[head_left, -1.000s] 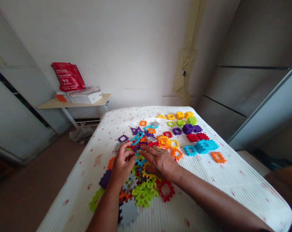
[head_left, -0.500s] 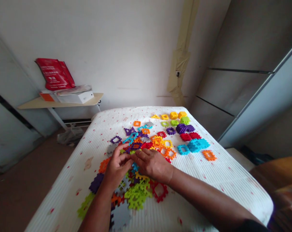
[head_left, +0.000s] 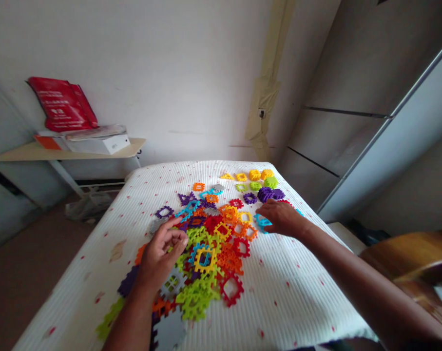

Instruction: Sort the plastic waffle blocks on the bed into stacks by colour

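My left hand (head_left: 162, 251) hovers above the left side of a heap of interlocking plastic pieces. Its fingers are loosely curled and apart, and nothing shows in them. On the right, my right hand (head_left: 282, 217) reaches over the sorted stacks, fingers together and bent down; whatever they may hold is hidden. Beneath its fingertips lies a cyan square frame piece (head_left: 261, 224). The hand hides most of the red and cyan stacks. Near the heap's middle a yellow square frame piece (head_left: 212, 258) overlaps a blue one. Lime-green pieces (head_left: 199, 295) and a red frame piece (head_left: 231, 288) lie closer to me.
Purple stacks (head_left: 266, 194), lime-green stacks (head_left: 271, 182) and yellow stacks (head_left: 255, 174) stand at the far right of the cloth-covered table (head_left: 279, 302). A side table (head_left: 19, 152) at the left holds a white box (head_left: 113, 144) and a red bag (head_left: 65, 105).
My right hand has left my left hand and moved right, to the sorted stacks. The yellow and blue frame pieces in the heap are now uncovered. The view has turned slightly right.
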`<state>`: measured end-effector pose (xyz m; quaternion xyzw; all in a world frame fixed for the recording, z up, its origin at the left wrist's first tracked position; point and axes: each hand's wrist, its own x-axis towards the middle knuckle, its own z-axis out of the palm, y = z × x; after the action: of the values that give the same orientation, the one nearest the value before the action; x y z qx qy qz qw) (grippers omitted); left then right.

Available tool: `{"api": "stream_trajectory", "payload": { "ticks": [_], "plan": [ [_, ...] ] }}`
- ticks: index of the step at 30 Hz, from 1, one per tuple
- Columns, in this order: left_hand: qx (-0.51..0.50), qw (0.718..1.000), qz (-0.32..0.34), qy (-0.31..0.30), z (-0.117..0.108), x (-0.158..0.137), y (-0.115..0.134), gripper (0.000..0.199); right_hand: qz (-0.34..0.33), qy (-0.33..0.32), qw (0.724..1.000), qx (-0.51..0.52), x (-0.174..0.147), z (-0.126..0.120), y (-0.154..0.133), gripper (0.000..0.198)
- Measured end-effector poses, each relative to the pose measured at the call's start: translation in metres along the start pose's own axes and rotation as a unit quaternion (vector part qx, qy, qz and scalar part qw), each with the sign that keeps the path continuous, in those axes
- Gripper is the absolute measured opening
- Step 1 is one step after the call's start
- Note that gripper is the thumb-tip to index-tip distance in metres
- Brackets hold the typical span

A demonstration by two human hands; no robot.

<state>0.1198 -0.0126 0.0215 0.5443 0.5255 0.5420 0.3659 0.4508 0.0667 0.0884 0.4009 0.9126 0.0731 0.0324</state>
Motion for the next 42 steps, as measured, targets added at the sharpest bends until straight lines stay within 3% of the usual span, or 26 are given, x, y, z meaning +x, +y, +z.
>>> {"api": "stream_trajectory", "payload": {
  "ticks": [4, 9, 16, 22, 27, 29, 32, 37, 42],
  "plan": [
    [-0.002, 1.000, 0.009, 0.023, 0.005, 0.000, 0.000, 0.063, 0.044, -0.068, 0.996, -0.033, -0.004, 0.012, 0.011, 0.036],
    [-0.017, 0.997, 0.009, 0.080, 0.009, -0.001, 0.004, 0.069, 0.056, -0.098, 0.992, -0.049, 0.000, 0.020, 0.012, 0.033],
    [-0.016, 0.998, 0.014, 0.060, 0.007, -0.001, 0.000, 0.066, 0.060, -0.109, 0.991, -0.051, 0.003, 0.021, 0.010, 0.032],
    [0.093, 0.994, 0.056, 0.017, -0.001, 0.003, -0.010, 0.036, 0.066, -0.127, 0.988, -0.057, 0.005, 0.022, 0.007, 0.033],
    [0.229, 0.966, 0.123, 0.007, -0.002, 0.007, -0.014, 0.017, 0.067, -0.129, 0.987, -0.072, 0.005, 0.026, 0.006, 0.034],
    [0.267, 0.953, 0.140, -0.025, -0.001, 0.007, -0.014, 0.016, 0.074, -0.117, 0.987, -0.076, 0.003, 0.025, 0.002, 0.039],
    [0.305, 0.938, 0.146, -0.074, 0.002, 0.006, -0.013, 0.016, 0.055, -0.048, 0.996, -0.061, -0.002, 0.020, -0.012, 0.043],
    [0.344, 0.929, 0.084, -0.105, 0.007, 0.001, -0.007, 0.021, -0.025, 0.056, 0.998, 0.009, -0.005, 0.020, -0.051, 0.010],
    [0.346, 0.927, 0.064, -0.133, 0.010, -0.001, -0.003, 0.027, -0.077, 0.128, 0.986, 0.068, 0.000, 0.050, -0.078, 0.029]
  ]
}}
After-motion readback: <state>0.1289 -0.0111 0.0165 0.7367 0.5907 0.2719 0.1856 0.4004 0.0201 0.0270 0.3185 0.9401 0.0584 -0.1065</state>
